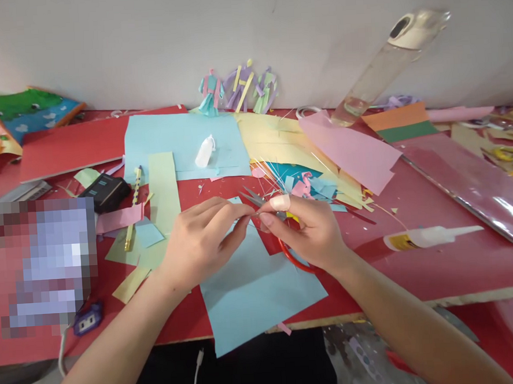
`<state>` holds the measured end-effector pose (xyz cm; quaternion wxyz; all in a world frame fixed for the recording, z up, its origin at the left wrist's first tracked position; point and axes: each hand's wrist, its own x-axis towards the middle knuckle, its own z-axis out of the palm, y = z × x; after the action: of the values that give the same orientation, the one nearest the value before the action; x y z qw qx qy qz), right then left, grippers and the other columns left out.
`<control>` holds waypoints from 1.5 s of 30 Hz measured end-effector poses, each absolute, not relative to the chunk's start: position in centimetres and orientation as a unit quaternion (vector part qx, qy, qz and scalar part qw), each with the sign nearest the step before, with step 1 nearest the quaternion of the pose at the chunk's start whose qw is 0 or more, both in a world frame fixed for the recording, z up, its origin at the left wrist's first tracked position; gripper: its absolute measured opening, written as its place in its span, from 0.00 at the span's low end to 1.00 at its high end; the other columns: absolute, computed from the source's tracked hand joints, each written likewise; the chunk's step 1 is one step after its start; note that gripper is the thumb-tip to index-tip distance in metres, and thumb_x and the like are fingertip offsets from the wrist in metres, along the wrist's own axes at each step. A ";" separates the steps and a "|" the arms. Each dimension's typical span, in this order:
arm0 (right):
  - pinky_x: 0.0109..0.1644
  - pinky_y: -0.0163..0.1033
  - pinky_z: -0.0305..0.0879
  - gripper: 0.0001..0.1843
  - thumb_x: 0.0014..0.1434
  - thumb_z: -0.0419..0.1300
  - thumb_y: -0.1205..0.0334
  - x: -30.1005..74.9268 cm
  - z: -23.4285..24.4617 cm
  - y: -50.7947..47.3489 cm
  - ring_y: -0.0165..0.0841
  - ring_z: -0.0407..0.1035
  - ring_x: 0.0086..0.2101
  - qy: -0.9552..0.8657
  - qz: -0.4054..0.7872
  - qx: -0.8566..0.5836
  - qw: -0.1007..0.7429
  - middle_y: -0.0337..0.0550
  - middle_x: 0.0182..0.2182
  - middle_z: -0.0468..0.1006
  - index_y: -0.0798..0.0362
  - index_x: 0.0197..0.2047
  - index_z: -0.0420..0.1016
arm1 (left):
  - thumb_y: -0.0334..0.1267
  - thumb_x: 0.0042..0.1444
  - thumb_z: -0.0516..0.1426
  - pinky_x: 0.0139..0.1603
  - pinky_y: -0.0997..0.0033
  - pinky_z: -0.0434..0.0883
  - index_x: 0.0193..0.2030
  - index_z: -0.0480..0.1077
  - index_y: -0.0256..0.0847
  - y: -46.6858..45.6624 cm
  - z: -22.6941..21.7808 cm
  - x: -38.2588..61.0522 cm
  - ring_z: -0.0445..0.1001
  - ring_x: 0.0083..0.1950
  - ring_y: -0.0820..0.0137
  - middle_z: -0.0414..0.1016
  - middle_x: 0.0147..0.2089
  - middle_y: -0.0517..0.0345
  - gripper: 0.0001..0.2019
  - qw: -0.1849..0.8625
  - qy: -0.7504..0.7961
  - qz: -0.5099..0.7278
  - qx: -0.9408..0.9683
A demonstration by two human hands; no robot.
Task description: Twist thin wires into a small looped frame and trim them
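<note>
My left hand [207,235] and my right hand [308,226] meet fingertip to fingertip over the middle of the table. Both are closed in a pinch on a thin strand [255,214], mostly hidden by the fingers; its material is unclear. A white bandage wraps a finger of the right hand. Scissors with red handles [293,259] lie under that hand, blades pointing up and left. Below both hands is a light-blue paper sheet [263,296]. Just beyond are thin white wires [272,171] and paper scraps [303,184].
Three paper dolls [242,88] lean on the wall. A small white bottle [205,151] rests on blue paper. To the right are a glue bottle [424,238] and a tilted clear water bottle [366,78]. Leftward lie a pencil [133,208], a black box [104,191] and a blurred-out phone-like object [54,262].
</note>
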<state>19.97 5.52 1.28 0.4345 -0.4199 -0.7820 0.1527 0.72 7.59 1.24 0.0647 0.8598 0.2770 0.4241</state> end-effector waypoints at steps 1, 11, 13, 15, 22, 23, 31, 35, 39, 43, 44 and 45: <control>0.27 0.34 0.66 0.06 0.63 0.57 0.65 20.0 1.2 5.5 0.28 0.70 0.22 -0.784 0.149 -0.413 0.439 0.36 0.24 0.79 0.48 0.34 0.73 | 0.29 0.62 0.54 0.33 0.72 0.73 0.40 0.69 0.41 7.5 1.2 0.7 0.77 0.33 0.72 0.79 0.32 0.58 0.05 0.062 0.275 0.430 0.858; 0.29 0.37 0.69 0.04 0.61 0.62 0.64 20.3 0.4 5.9 0.31 0.74 0.27 -0.774 0.161 -0.378 0.482 0.37 0.27 0.80 0.46 0.38 0.79 | 0.31 0.59 0.59 0.36 0.76 0.76 0.36 0.72 0.40 6.9 2.6 0.9 0.79 0.33 0.74 0.80 0.31 0.62 0.02 0.364 0.350 0.389 0.770; 0.27 0.36 0.69 0.05 0.61 0.62 0.63 20.2 0.2 5.8 0.30 0.73 0.25 -0.763 0.157 -0.388 0.493 0.36 0.25 0.79 0.45 0.37 0.80 | 0.33 0.59 0.59 0.36 0.75 0.77 0.35 0.72 0.40 6.9 2.8 0.9 0.80 0.33 0.72 0.80 0.31 0.62 0.01 0.409 0.360 0.377 0.748; 0.26 0.36 0.68 0.05 0.61 0.62 0.62 20.1 0.0 5.7 0.29 0.72 0.23 -0.752 0.165 -0.401 0.496 0.36 0.25 0.79 0.46 0.35 0.80 | 0.33 0.58 0.60 0.37 0.75 0.77 0.35 0.72 0.40 7.0 2.8 0.9 0.80 0.33 0.72 0.79 0.32 0.61 0.01 0.411 0.360 0.378 0.747; 0.30 0.37 0.71 0.07 0.59 0.62 0.62 20.3 0.5 5.8 0.30 0.73 0.26 -0.724 0.309 -0.414 0.457 0.37 0.24 0.79 0.49 0.29 0.77 | 0.32 0.60 0.56 0.38 0.73 0.73 0.35 0.73 0.41 7.3 3.0 0.3 0.75 0.34 0.73 0.79 0.33 0.61 0.05 0.352 0.335 0.330 0.809; 0.30 0.37 0.71 0.07 0.59 0.63 0.62 20.4 0.6 5.9 0.30 0.73 0.26 -0.721 0.337 -0.412 0.445 0.38 0.24 0.79 0.50 0.29 0.77 | 0.31 0.60 0.55 0.37 0.74 0.72 0.35 0.73 0.41 7.4 3.0 0.1 0.75 0.34 0.73 0.79 0.33 0.62 0.06 0.352 0.335 0.314 0.816; 0.26 0.33 0.70 0.09 0.55 0.67 0.57 20.9 0.9 6.3 0.29 0.73 0.22 -0.661 0.512 -0.412 0.362 0.36 0.21 0.77 0.52 0.28 0.76 | 0.31 0.59 0.55 0.37 0.73 0.69 0.35 0.75 0.42 7.8 2.8 -0.4 0.75 0.34 0.72 0.79 0.33 0.63 0.07 0.360 0.323 0.207 0.850; 0.27 0.33 0.71 0.10 0.55 0.67 0.57 20.8 0.7 6.4 0.28 0.72 0.22 -0.640 0.555 -0.400 0.349 0.36 0.21 0.76 0.52 0.27 0.75 | 0.30 0.57 0.55 0.34 0.74 0.67 0.33 0.74 0.42 7.9 2.9 -0.3 0.74 0.32 0.73 0.78 0.30 0.64 0.07 0.369 0.331 0.191 0.847; 0.29 0.33 0.70 0.09 0.56 0.66 0.57 20.6 0.5 6.4 0.27 0.72 0.24 -0.618 0.576 -0.411 0.343 0.35 0.23 0.75 0.51 0.28 0.75 | 0.32 0.59 0.55 0.35 0.76 0.68 0.32 0.74 0.41 8.0 3.2 -0.4 0.74 0.31 0.75 0.78 0.28 0.65 0.07 0.446 0.335 0.172 0.812; 0.31 0.32 0.70 0.09 0.57 0.65 0.58 20.5 0.5 6.3 0.26 0.72 0.26 -0.612 0.596 -0.403 0.328 0.35 0.24 0.75 0.51 0.29 0.75 | 0.37 0.60 0.55 0.37 0.74 0.70 0.33 0.74 0.41 8.0 3.4 -0.4 0.76 0.33 0.72 0.79 0.29 0.63 0.08 0.506 0.358 0.135 0.773; 0.32 0.32 0.70 0.09 0.58 0.65 0.58 20.5 0.5 6.3 0.26 0.72 0.26 -0.608 0.604 -0.399 0.325 0.35 0.25 0.75 0.51 0.29 0.74 | 0.37 0.61 0.55 0.37 0.74 0.70 0.32 0.73 0.40 8.0 3.4 -0.4 0.76 0.33 0.72 0.79 0.29 0.63 0.08 0.510 0.363 0.129 0.769; 0.32 0.32 0.70 0.09 0.58 0.65 0.57 20.5 0.6 6.3 0.26 0.71 0.26 -0.603 0.612 -0.395 0.325 0.35 0.24 0.75 0.51 0.29 0.74 | 0.38 0.61 0.55 0.37 0.74 0.69 0.32 0.73 0.40 8.1 3.4 -0.4 0.76 0.33 0.73 0.79 0.30 0.62 0.09 0.511 0.368 0.128 0.766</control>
<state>20.48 6.28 0.59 0.3248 -0.3950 -0.6027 0.6125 -0.37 8.06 3.43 0.5112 0.7662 0.3679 0.1277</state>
